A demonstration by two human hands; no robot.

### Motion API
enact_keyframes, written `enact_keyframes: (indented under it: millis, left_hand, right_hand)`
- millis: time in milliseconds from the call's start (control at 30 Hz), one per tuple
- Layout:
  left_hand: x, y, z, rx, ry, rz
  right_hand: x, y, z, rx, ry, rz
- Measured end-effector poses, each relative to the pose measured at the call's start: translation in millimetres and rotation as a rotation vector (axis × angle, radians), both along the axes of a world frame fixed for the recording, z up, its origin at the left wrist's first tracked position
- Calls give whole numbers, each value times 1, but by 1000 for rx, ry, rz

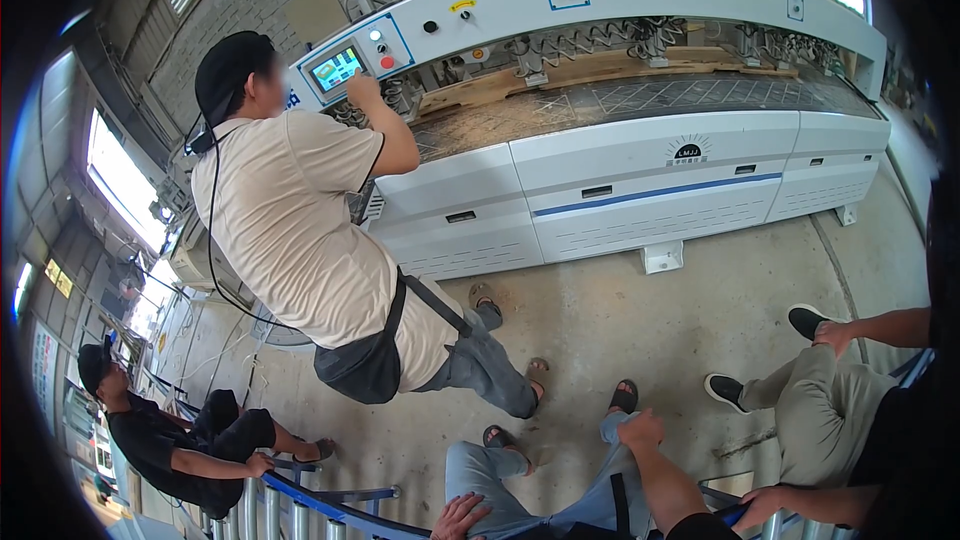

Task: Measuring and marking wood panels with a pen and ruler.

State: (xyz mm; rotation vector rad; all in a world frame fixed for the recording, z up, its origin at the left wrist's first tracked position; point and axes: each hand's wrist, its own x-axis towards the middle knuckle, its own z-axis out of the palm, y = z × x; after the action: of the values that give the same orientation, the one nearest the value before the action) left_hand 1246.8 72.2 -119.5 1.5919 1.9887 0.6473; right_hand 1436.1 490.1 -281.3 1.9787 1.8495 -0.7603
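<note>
**Seated back from the machine, both hands on my own legs**

The long white woodworking machine [640,190] fills the top of the frame. A standing person [300,230] at upper left presses its touchscreen panel [337,68]. A roller conveyor [300,500] runs along the bottom edge. My jeans [490,480] sit at bottom centre, knees pointing at the machine. My right hand [641,430] is cupped over the right knee, fingers curled on the denim and pinching nothing. My left hand [460,517] lies on the left thigh, fingers spread, holding nothing. I judge this a sound place for them: on the legs, well apart from the machine and off the rollers.
</note>
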Motion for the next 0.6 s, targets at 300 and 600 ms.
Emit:
enact_keyframes:
  millis: [300, 600]
  left_hand:
    - [0, 1, 2, -1, 2, -1]
    - [-1, -2, -4, 13, -4, -4]
  right_hand:
    - [-1, -1, 14, 5, -22, 21]
    - [-1, -2, 18, -1, 0, 20]
